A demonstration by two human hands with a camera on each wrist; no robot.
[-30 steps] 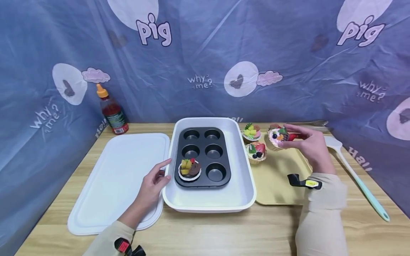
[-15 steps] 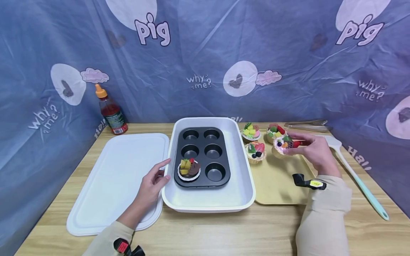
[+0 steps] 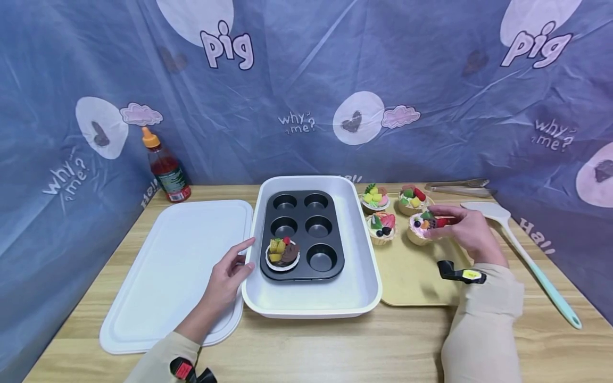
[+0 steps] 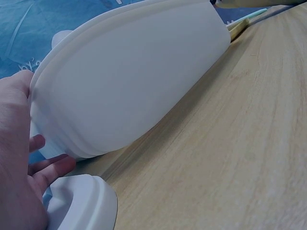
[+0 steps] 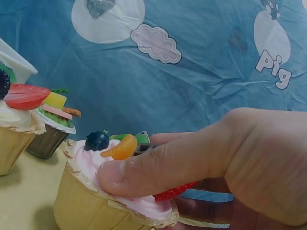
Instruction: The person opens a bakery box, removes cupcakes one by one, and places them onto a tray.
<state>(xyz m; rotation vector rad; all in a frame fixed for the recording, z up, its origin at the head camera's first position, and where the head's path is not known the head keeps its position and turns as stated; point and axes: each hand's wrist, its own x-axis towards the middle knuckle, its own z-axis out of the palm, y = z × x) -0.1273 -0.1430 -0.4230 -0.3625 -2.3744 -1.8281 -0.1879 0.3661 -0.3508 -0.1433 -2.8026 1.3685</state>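
Note:
My right hand point(image 3: 464, 231) pinches a cupcake with pink cream point(image 3: 417, 234), topped with a blueberry, an orange segment and red fruit. In the right wrist view the thumb presses on the cream of that cupcake point(image 5: 81, 199). It is over the yellow tray point(image 3: 421, 282); its base is cut off in that view, so I cannot tell whether it touches. My left hand point(image 3: 229, 274) touches the left side of a white tub point(image 3: 311, 311), also in the left wrist view point(image 4: 124, 81). A dark muffin pan point(image 3: 303, 239) lies inside, its front-left cup bearing a chocolate cupcake point(image 3: 283, 254).
Behind and left of the held cupcake stand a strawberry cupcake point(image 3: 381, 227), a green-cream cupcake point(image 3: 375, 198) and a kiwi-coloured fruit cupcake point(image 3: 413, 199). Tongs point(image 3: 460, 186) and a spatula point(image 3: 531, 260) lie right. A white board point(image 3: 177, 271) and sauce bottle point(image 3: 167, 170) are left.
My right hand has moved right and toward me with the pink cupcake, down closer to the yellow tray, uncovering the fruit cupcake behind. The left hand stays at the tub.

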